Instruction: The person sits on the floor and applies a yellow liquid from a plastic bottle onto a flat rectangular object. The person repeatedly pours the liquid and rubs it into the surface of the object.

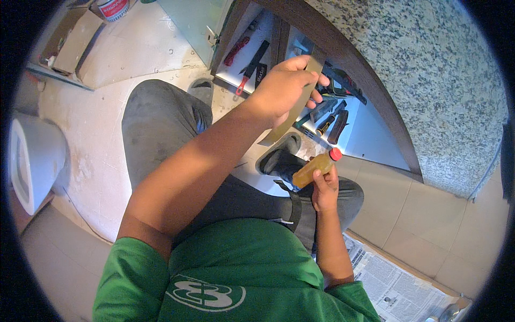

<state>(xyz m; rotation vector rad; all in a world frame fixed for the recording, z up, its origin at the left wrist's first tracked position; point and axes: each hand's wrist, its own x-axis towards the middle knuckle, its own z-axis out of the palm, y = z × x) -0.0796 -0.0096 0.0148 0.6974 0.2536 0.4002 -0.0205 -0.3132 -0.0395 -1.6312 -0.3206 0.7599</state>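
Note:
My left hand [292, 88] reaches across to the cabinet opening, its fingers closed around a flat olive-brown strip [295, 114]. The strip slants down toward my knees; its material is unclear. Lower and to the right, my right hand [325, 192] grips a small clear plastic bottle [314, 170] of yellow-brown liquid. A red cap [335, 154] is on the bottle, which tilts up to the right over my lap. Left hand and bottle are apart.
Ahead, an open cabinet [370, 137] under a curved granite counter [424, 80] holds several hand tools, among them a red-handled blade [249, 72]. A glass door [196, 27] stands ajar. A toilet [32, 161] is at left, a cardboard box [72, 40] far left, newspaper [397, 284] at right.

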